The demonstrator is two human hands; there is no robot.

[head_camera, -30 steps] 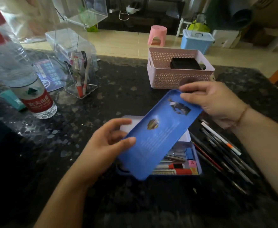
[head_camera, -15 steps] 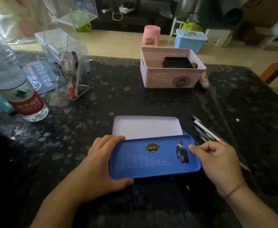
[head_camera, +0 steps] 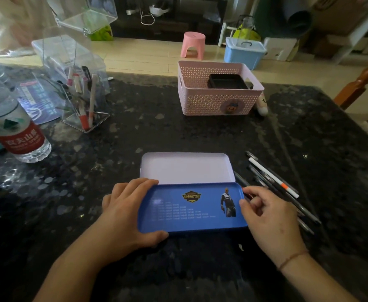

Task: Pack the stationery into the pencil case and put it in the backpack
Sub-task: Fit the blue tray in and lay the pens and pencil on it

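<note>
1. Head view. Pencil case (head_camera: 191, 211): blue tin, lower centre of the frame, long axis left to right, flat on the dark desk (head_camera: 157, 131); a pale tray or lid (head_camera: 185, 167) lies just behind it, touching.
2. Left hand (head_camera: 126, 214): clasps the case's left end, fingers curled over the far edge, thumb under the near one.
3. Right hand (head_camera: 268, 216): at the right end, fingertips lightly pinching the rim, loosely bent; contact appears slight.
4. Loose pens (head_camera: 274, 184): right of centre, just beyond the right hand, lying diagonally, unpacked.
5. Backpack: not in view.
</note>
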